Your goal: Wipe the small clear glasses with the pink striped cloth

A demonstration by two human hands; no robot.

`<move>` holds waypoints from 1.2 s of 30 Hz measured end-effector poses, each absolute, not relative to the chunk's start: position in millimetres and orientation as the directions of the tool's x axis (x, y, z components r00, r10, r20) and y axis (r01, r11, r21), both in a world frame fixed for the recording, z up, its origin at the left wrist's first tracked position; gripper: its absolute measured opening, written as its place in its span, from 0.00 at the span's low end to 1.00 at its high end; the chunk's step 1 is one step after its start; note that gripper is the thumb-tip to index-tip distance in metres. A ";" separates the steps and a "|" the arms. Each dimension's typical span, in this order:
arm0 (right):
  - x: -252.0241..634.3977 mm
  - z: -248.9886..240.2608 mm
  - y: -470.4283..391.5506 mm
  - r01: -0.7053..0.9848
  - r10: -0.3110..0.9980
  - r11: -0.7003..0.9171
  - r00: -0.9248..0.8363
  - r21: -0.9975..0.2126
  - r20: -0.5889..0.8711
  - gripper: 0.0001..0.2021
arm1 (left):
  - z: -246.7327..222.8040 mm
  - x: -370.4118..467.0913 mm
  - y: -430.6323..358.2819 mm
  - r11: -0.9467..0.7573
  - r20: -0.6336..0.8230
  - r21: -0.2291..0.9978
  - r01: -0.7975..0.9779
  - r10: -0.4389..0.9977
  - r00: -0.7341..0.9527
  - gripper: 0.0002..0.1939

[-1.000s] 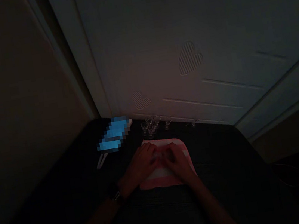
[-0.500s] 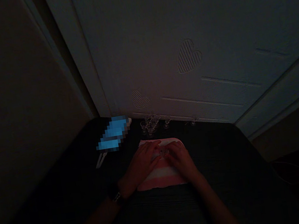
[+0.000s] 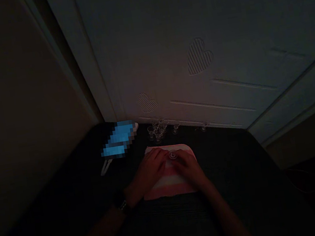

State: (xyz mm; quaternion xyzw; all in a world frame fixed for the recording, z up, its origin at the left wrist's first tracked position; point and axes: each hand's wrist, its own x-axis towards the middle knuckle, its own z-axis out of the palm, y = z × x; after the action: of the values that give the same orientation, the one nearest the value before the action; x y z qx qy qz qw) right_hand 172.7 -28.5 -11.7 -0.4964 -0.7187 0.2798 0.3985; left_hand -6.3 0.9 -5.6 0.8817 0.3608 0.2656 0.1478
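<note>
A pink and white striped cloth (image 3: 169,180) lies flat on the dark table (image 3: 174,227). Over its upper part, a small clear glass piece (image 3: 172,155) shows its round rim between my two hands. My left hand (image 3: 155,164) touches or nearly touches it from the left, fingers bent over the cloth. From the right, my right hand (image 3: 187,165) has its fingertips at the glass piece. Dim light hides the exact contact, but the glass appears held between the fingers of both hands.
Several small clear glasses (image 3: 157,133) stand grouped behind the cloth near the pale wall (image 3: 147,55). One glass (image 3: 175,127) is right of them, another (image 3: 204,127) farther right. A lit, pixelated device (image 3: 119,139) with a white strap lies at left.
The glass piece between my hands has tilted or turned, so its round rim now faces up toward me. My fingers have shifted slightly around it.
</note>
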 end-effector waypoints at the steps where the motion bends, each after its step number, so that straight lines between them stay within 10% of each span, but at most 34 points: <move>1: 172.4 -12.2 -28.3 0.493 0.936 0.353 -0.191 -0.795 0.297 0.11 | -7.6 -6.3 1.4 -0.695 0.348 0.444 0.565 0.715 0.607 0.13; 11: 164.8 -10.2 -32.9 0.655 0.928 0.362 -0.186 -0.663 0.323 0.11 | -10.9 -8.2 4.3 -0.724 0.322 0.436 0.535 0.680 0.658 0.13; 21: 163.4 -11.4 -31.8 0.420 0.972 0.221 -0.020 -0.880 0.234 0.18 | -5.6 -5.9 -0.4 -0.734 0.310 0.442 0.516 0.664 0.680 0.20; 36: 167.3 -3.5 -30.6 0.430 0.950 0.308 -0.084 -0.849 0.302 0.13 | -6.4 -9.4 4.7 -0.732 0.337 0.403 0.549 0.676 0.655 0.08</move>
State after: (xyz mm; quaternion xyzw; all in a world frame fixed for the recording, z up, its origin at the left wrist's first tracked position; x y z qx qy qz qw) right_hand 167.3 -30.6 -3.5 -0.5106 -0.6757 0.2925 0.4441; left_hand -9.4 4.7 -6.4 0.8998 0.3404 0.2378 0.1339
